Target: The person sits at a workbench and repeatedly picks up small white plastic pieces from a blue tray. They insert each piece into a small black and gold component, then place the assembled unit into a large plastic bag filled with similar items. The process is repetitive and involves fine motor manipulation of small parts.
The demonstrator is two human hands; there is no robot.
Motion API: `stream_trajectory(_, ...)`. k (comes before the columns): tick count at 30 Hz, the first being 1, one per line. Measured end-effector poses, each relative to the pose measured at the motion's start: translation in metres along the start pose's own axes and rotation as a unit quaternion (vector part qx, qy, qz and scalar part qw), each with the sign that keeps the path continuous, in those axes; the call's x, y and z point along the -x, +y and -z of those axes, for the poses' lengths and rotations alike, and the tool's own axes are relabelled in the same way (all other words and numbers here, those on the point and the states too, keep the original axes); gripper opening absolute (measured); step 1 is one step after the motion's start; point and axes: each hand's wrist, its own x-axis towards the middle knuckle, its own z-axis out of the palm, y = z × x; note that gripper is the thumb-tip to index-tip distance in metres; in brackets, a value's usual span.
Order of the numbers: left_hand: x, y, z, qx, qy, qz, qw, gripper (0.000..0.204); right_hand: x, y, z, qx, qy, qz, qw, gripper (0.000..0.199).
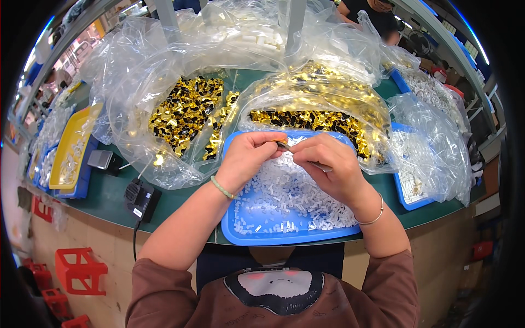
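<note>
Over the near blue tray (235,232), my two hands meet fingertip to fingertip. My left hand (249,158) is closed in a pinch on a small gold-and-black part (282,145), mostly covered by the fingers. The thumb and forefinger of my right hand (332,164) are pinched together at the part's right end; whether they also hold a tiny piece is hidden. Small white and translucent plastic pieces (290,191) lie scattered across the tray below. Behind the hands, an opened clear bag holds many gold-and-black parts (306,119) like the one in my fingers.
A second clear bag of gold-and-black parts (188,109) lies to the left. A black device with a cable (141,199) sits at the table edge, near a yellow tray (68,147). At right stands another blue tray (418,205) under plastic. Red stools (82,270) stand on the floor.
</note>
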Motion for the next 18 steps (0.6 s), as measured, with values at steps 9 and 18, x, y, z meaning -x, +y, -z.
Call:
stream_trajectory(9,0.0,-0.001,0.001,0.026,0.024,0.016,0.999,0.03,0.0,0.004,0.003,0.005,0.018,0.009,1.0,0.018)
stream_trajectory(18,-0.005,-0.007,0.003,-0.041,0.013,-0.024,0.999,0.024,0.0,-0.008,-0.004,0.089,0.002,0.018,0.996,0.022)
